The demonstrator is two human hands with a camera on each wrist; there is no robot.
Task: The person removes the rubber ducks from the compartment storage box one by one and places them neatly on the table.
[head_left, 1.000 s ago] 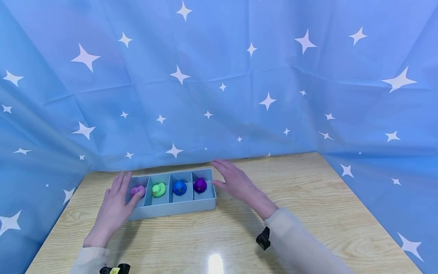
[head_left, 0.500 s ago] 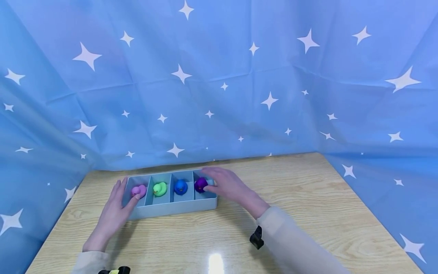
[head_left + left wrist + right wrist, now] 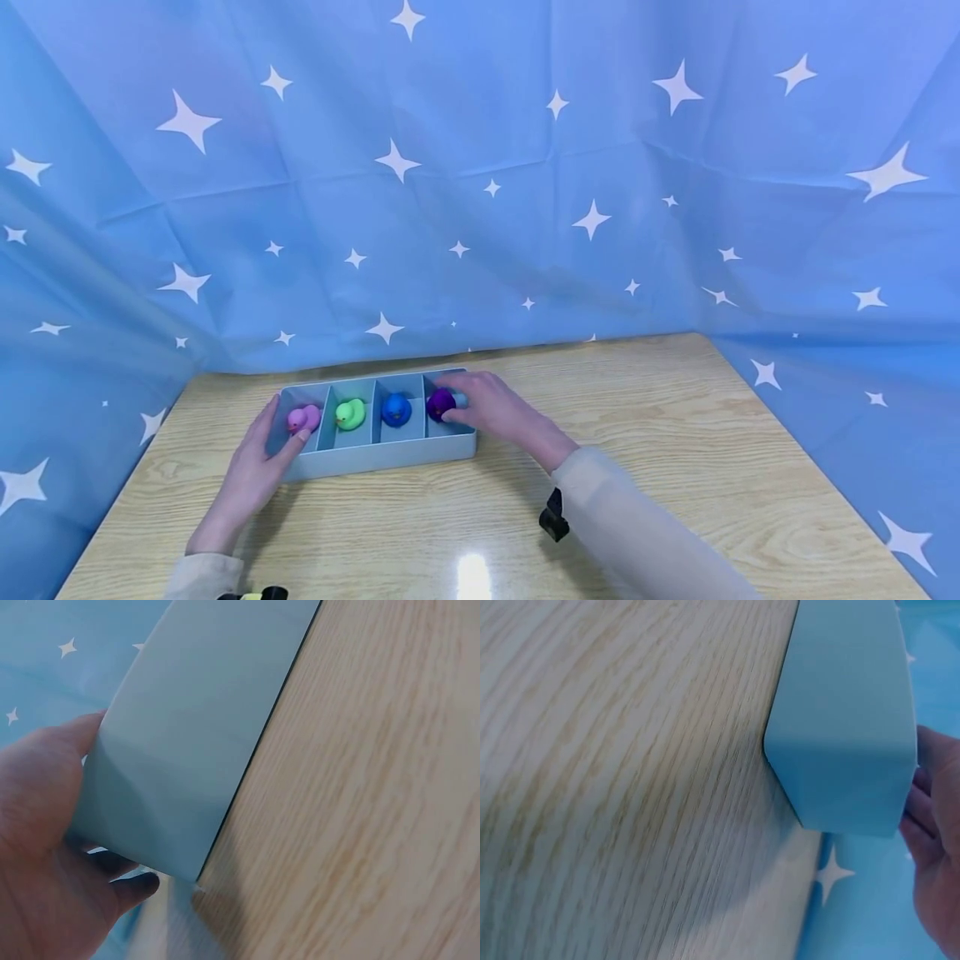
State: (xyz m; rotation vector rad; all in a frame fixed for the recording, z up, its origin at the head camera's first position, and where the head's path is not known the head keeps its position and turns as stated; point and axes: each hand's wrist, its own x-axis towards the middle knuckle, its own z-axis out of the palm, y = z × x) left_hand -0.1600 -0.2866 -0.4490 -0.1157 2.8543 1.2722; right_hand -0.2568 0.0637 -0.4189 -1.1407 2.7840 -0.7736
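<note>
I see the purple duck (image 3: 437,405) inside the box (image 3: 382,457) at its right end, mid-box side of my nearer, half-curled right hand (image 3: 493,407), can't tell if gripped; part-open left hand (image 3: 257,465) holds the box's left end.

The right sleeve (image 3: 641,525) is long and creamy white, with a small black camera (image 3: 553,520) near its end. The left sleeve (image 3: 202,575) matches, with black and yellow bits (image 3: 274,593) beside it.

Creased blue cloth (image 3: 480,75), printed with white four-pointed stars (image 3: 397,161), hangs behind a pale wood-grained table (image 3: 637,392) — and along both sides — while a bright reflection (image 3: 473,577) gleams on the surface.
</note>
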